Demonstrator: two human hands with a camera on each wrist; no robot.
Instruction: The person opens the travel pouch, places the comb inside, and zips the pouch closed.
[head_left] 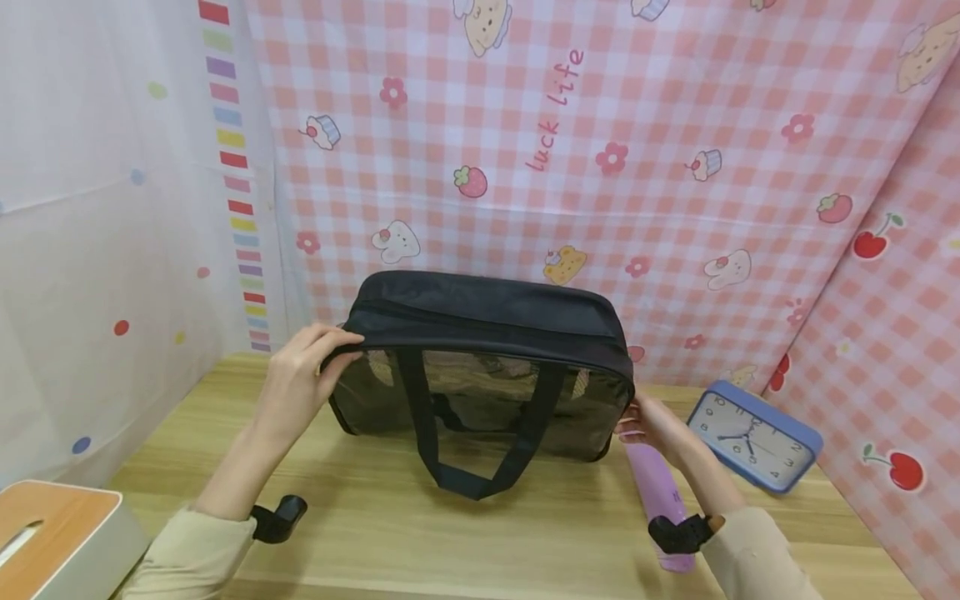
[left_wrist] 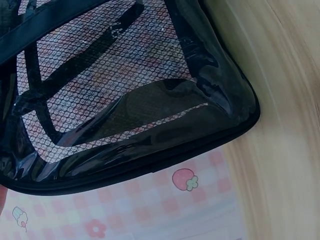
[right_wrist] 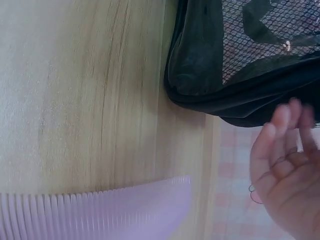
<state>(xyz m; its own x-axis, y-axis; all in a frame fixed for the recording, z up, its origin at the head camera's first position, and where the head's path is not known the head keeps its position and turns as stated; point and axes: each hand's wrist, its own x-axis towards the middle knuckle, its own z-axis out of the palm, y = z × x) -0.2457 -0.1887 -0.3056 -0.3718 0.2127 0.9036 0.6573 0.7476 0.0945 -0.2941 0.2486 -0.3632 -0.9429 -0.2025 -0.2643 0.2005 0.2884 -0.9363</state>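
A black bag (head_left: 480,325) with a see-through front stands upright on the wooden table, its strap handle (head_left: 480,483) hanging down in front. In the head view my left hand (head_left: 307,367) pinches the bag's upper left corner between thumb and fingers. Mesh shows through the clear panel in the left wrist view, where only a sliver of that hand appears. My right hand (head_left: 656,425) is at the bag's right side, and the right wrist view has its fingers (right_wrist: 280,122) loosely bent, fingertips right at the black side.
A purple comb (head_left: 656,492) lies under my right forearm. Behind it a blue clock (head_left: 757,437) leans at the right. At the lower left stands a white tissue box (head_left: 97,542) with a wooden top. Pink checked cloth (head_left: 510,108) hangs close behind the bag.
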